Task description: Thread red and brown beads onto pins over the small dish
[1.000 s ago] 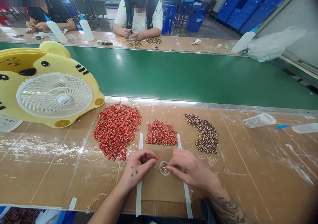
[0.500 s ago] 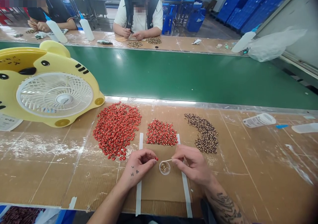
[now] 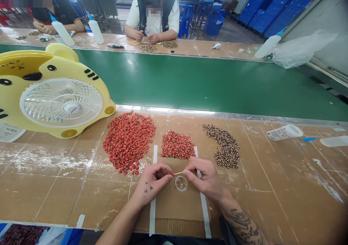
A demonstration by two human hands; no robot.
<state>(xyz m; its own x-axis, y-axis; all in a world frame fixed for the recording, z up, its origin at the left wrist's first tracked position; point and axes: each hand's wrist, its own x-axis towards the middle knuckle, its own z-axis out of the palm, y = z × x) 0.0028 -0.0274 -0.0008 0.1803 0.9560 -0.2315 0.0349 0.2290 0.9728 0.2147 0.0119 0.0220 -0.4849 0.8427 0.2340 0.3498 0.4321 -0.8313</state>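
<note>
Between thumb and forefinger, my left hand (image 3: 154,181) pinches a small red piece (image 3: 172,174). My right hand (image 3: 203,178) holds a thin wooden stick (image 3: 178,173), its tip touching or very close to the red piece. Just below the stick stands a small clear cup (image 3: 181,183) with some clear liquid in it. The cup rests on a cardboard sheet (image 3: 179,208) taped down at both sides. Behind my hands lies a small pile of red pieces (image 3: 178,145); a larger red pile (image 3: 129,141) is to its left. Dark-and-tan small pieces (image 3: 224,147) form a curved pile at the right.
A yellow animal-shaped fan (image 3: 62,96) stands at the left. Beyond the table runs a green conveyor belt (image 3: 168,80). A white bottle (image 3: 285,132) lies at the right. Across the belt, two people work beside upright squeeze bottles (image 3: 96,32).
My right hand has moved left and slightly up, bringing the stick from above the cup to the red piece. My left hand stays nearly still.
</note>
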